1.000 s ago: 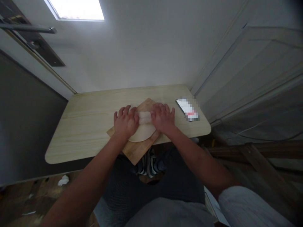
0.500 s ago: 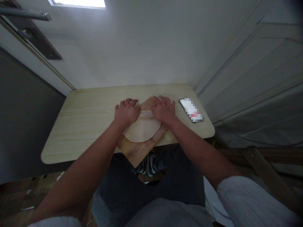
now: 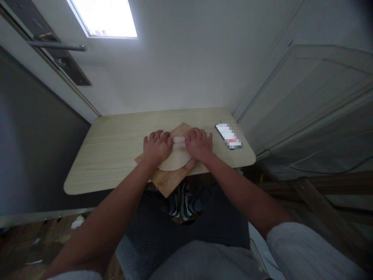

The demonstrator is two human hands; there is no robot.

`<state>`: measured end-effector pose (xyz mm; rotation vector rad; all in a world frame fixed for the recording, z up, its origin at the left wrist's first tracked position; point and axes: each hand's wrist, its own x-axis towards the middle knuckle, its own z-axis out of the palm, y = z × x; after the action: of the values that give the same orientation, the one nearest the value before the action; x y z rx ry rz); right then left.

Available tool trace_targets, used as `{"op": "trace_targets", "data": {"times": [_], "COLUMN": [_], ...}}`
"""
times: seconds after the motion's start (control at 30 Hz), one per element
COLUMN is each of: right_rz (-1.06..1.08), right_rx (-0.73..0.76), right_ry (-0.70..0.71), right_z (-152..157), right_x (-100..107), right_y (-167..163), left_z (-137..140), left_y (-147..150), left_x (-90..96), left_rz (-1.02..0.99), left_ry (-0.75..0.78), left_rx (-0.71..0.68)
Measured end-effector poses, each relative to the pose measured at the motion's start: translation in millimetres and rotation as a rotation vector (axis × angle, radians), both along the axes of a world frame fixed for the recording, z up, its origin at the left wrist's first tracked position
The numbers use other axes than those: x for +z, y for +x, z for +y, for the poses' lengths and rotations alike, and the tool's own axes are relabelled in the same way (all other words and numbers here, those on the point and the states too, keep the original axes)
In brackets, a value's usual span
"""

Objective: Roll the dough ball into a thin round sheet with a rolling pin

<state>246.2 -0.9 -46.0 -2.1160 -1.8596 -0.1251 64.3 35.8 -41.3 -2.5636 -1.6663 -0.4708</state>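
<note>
A pale, round, flat sheet of dough point(image 3: 175, 160) lies on a wooden cutting board point(image 3: 169, 183). Its far edge is folded over into a thick band that shows between my hands. My left hand point(image 3: 157, 146) is curled over the left end of this band, thumb side inward. At the other end, my right hand point(image 3: 199, 144) presses down with its fingers bent over the dough. Both palms hide the dough's sides, and what lies under the fingers cannot be seen.
The board sits cornerwise on a light wood table point(image 3: 96, 155), one corner jutting past the front edge. A phone point(image 3: 229, 135) with a blurred screen lies to the right. Behind the table stands a white door with a metal handle point(image 3: 61, 46).
The camera view has tilted up, showing more of the door window. Both hands stay on the dough; the folded band looks thicker and the flat part in front of it shorter.
</note>
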Motion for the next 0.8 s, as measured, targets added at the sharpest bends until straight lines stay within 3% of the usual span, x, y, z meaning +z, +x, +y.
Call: {"op": "trace_targets", "data": {"times": [0.4,0.8], "right_rz": [0.017,0.041], "right_rx": [-0.007,-0.037], "right_ry": [-0.006,-0.037], "right_z": [-26.9,25.1], "right_x": [-2.7,0.6], "right_y": [-4.5,4.3], "left_z": [-21.0,30.3], "left_y": [-4.7,7.0], "left_x": [-0.4,2.0], "left_rz": [0.001,-0.023], "left_ry": [-0.003,-0.077], "left_rx": [-0.012,0.010]}}
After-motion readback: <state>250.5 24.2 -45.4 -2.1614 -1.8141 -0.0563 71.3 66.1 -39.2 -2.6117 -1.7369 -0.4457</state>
